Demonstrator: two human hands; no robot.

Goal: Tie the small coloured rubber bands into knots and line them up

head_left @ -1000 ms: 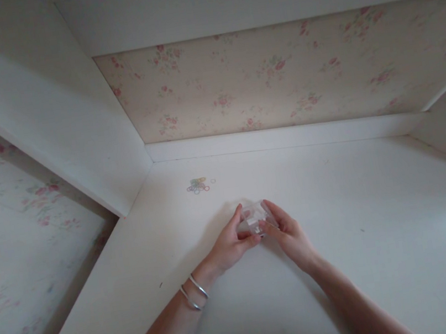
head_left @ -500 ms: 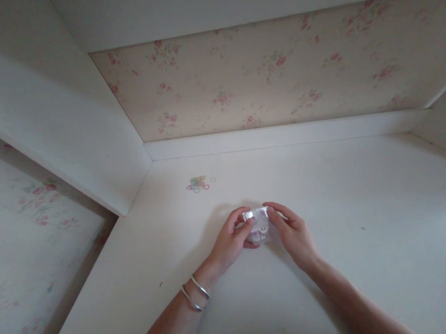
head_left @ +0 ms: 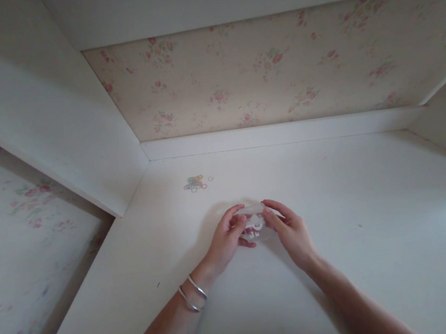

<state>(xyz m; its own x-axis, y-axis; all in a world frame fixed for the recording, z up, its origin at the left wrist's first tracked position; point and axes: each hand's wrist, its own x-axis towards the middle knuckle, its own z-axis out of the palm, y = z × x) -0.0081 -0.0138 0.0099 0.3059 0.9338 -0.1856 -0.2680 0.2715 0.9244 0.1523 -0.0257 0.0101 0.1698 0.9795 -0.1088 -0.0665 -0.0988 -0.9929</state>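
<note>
Holding a small clear plastic box [head_left: 255,224] between them, the left hand [head_left: 226,239] and right hand [head_left: 292,232] now pinch it lower and flatter than a second ago, each grip closed on one end, just above the white table [head_left: 380,210]. Small coloured rubber bands [head_left: 195,183] lie untouched far left.

Two hands [head_left: 258,234], one clear box [head_left: 255,224], two bracelets [head_left: 193,294].

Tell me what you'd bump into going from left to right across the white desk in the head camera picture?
Two silver bracelets on the left wrist → pile of little colored rings → left hand → small clear plastic box held between both hands → right hand → bare white desk.
</note>
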